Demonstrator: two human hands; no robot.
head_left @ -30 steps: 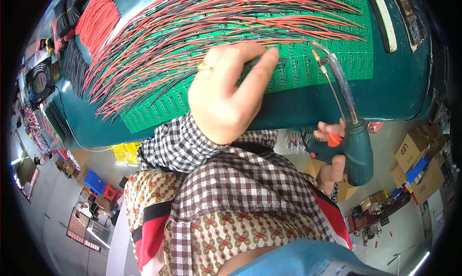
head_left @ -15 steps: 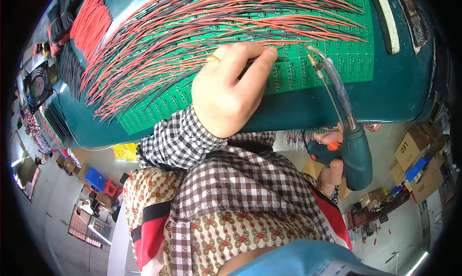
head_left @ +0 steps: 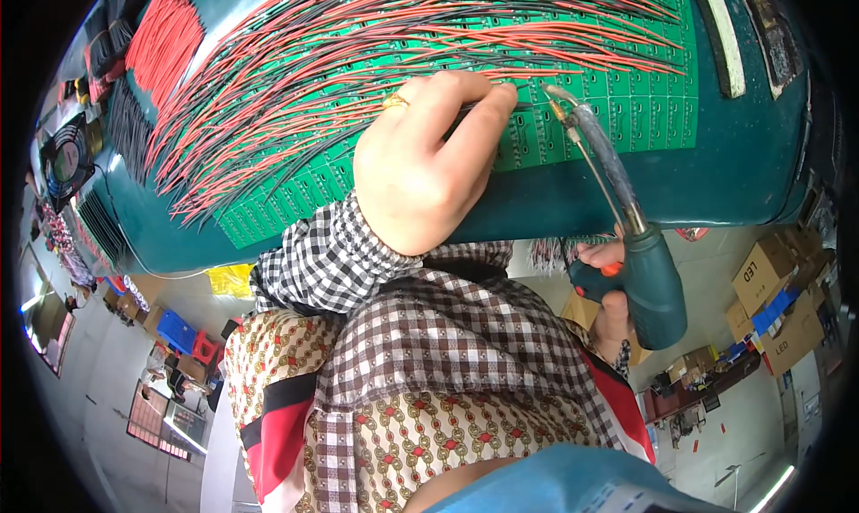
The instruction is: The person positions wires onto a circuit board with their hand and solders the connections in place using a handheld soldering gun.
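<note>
A sheet of green circuit boards (head_left: 662, 110) lies on the dark green bench top, with many red and black wires (head_left: 358, 43) spread across it in rows. My left hand (head_left: 416, 177), a ring on one finger, rests over the boards with thumb and forefinger pinched on a thin black wire (head_left: 467, 110); most of that wire is hidden under the hand. My right hand (head_left: 612, 320) is wrapped round the grip of a dark green soldering gun (head_left: 658, 285). The gun's bent tip and thin brass feed tube point at the boards, just right of my left fingertips.
Bundles of red wires (head_left: 165, 43) and black wires (head_left: 132, 132) lie at the bench's left end, near a small black fan (head_left: 69, 159). A pale strip (head_left: 718, 38) and a dark worn block (head_left: 769, 43) lie at the far right. Cardboard boxes (head_left: 778, 285) stand on the floor beyond.
The soldering gun has moved a little left, bringing its tip nearer my left fingertips. My left hand keeps its pinch in nearly the same place.
</note>
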